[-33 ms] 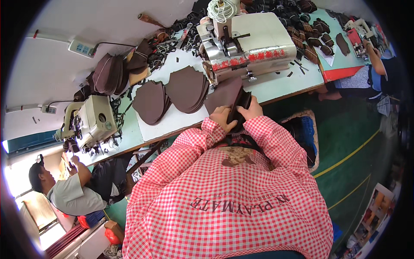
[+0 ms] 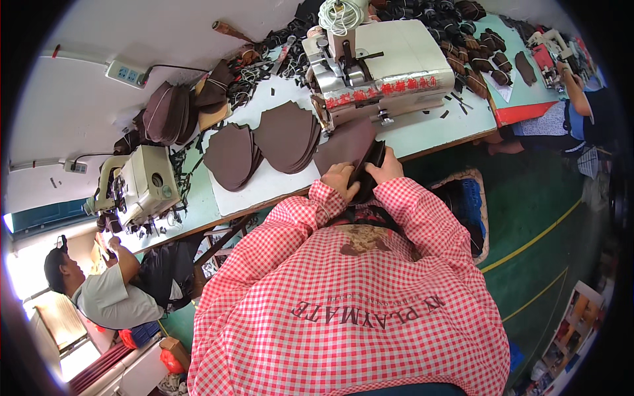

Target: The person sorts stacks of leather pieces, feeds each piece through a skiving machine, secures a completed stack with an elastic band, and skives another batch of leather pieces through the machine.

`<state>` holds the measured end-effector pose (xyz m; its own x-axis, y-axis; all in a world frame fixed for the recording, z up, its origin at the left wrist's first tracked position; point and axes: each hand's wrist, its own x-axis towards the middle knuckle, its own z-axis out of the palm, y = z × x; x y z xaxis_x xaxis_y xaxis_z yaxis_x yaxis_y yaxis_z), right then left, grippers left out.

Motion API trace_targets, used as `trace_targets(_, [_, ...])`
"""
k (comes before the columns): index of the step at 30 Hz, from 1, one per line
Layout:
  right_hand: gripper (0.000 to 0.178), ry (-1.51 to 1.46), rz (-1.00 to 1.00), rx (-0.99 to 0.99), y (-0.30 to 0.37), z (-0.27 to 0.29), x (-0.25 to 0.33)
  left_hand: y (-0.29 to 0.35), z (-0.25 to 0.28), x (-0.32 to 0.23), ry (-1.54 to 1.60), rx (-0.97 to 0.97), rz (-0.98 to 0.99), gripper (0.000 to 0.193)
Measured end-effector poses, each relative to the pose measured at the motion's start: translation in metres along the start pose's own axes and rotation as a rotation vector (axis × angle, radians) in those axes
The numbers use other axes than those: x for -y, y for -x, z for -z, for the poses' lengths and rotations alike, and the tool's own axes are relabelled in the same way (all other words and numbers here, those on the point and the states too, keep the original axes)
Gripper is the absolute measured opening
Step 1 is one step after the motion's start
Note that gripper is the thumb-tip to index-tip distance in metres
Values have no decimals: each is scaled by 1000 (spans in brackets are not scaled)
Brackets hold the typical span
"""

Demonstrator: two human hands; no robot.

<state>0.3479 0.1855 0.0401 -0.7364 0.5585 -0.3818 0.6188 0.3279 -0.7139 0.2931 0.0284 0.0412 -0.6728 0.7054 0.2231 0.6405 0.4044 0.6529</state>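
At the table's front edge, just below the sewing machine (image 2: 409, 53), both hands grip a stack of dark brown leather-like pieces (image 2: 346, 146). My left hand (image 2: 338, 179) has its fingers curled over the stack's left side. From the right, my right hand (image 2: 385, 167) pinches the stack's upright edge, thumb toward me. The pieces stand partly tilted, and their lower part is hidden behind my fingers and sleeves. Two fanned stacks of similar rounded brown pieces, a left stack (image 2: 230, 157) and a nearer-to-machine stack (image 2: 285, 135), lie flat on the white table (image 2: 264, 191).
Bundled brown pieces (image 2: 168, 112) lean by the wall. Dark scraps (image 2: 254, 69) litter the table's back. A second machine (image 2: 148, 185) stands left, near a seated co-worker (image 2: 115, 294). Another person (image 2: 581, 112) works at far right. A lined bin (image 2: 472, 204) sits right of my arm.
The dark edges of the held stack have drawn slightly closer together between my hands. My hands have barely shifted otherwise.
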Motion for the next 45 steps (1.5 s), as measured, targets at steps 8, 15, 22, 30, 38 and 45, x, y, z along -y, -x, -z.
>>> trace_targets(8, [61, -247, 9, 33, -8, -2, -48, -43, 204, -23, 89, -245, 272, 15])
trace_targets(15, [62, -228, -23, 75, -7, 4, -22, -41, 155, 25, -543, 274, 551, 28])
trace_targets(22, [65, -486, 39, 271, 1, 9, 14, -21, 18, -11, -53, 294, 268, 58])
trace_targets(30, [76, 51, 58, 147, -10, 2, 21, -23, -2, 73, 563, 476, 536, 33])
trace_targets(38, [54, 55, 79, 91, -29, -23, -6, -24, -1, 70, 554, 466, 483, 35])
trace_targets(45, [51, 156, 67, 59, -37, -31, -23, -26, -1, 59, 615, 402, 518, 37])
